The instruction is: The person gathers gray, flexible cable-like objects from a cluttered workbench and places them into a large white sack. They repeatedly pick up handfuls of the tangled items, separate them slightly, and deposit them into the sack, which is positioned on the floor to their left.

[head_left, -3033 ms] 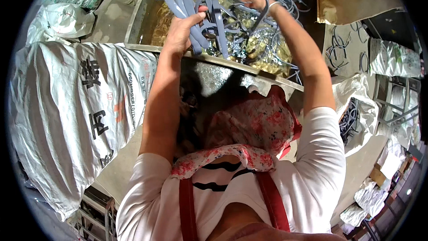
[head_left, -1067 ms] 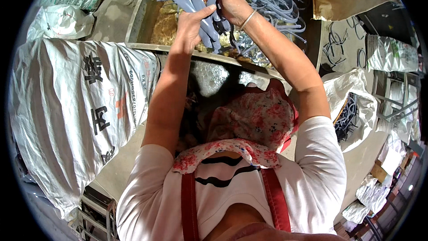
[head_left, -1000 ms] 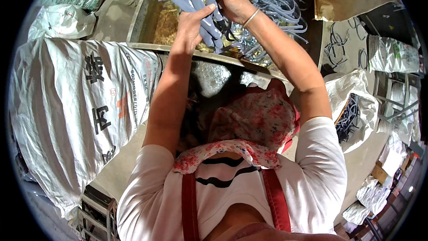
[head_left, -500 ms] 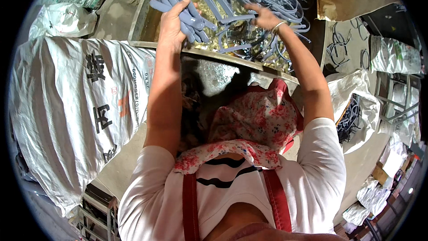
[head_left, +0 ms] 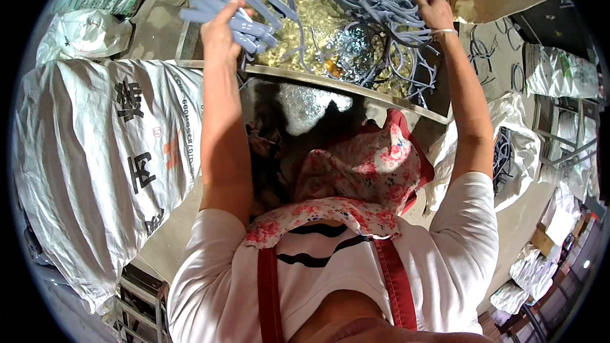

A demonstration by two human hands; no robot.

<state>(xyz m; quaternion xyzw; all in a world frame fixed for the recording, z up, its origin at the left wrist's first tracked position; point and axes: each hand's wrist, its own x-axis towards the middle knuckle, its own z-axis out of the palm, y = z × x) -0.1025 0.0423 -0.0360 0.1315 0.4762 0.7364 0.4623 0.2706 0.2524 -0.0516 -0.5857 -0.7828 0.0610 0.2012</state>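
- Three seconds ago both hands met over one clump of blue-grey strips; a second ago they were still pressed together, working it between them.
- Now they have parted. The left hand [head_left: 223,28] is lifted at the left end of the metal trough [head_left: 330,79] and closed in a full fist round the bundle of strips [head_left: 238,6], whose loose ends fan out above and to the right of the knuckles.
- The right hand [head_left: 435,9] has let go of that bundle and moved well away to the right, onto the heap of loose strips [head_left: 381,0] lying in the trough. Its fingers [head_left: 424,1] are curled down into the tangle; whether they have closed on a strip or only rest on it cannot be told, since the strips hide the tips.
- As a judgement, the split suggests one hand keeps the gathered strips while the other goes back to the heap, so the gathering looks to be mid-way, with much of the heap still lying in the trough.
- A thin bracelet [head_left: 443,30] sits on the right wrist.
- A large white woven sack [head_left: 101,152] lies just left of the trough, and a floral apron [head_left: 368,171] hangs against its near wall.
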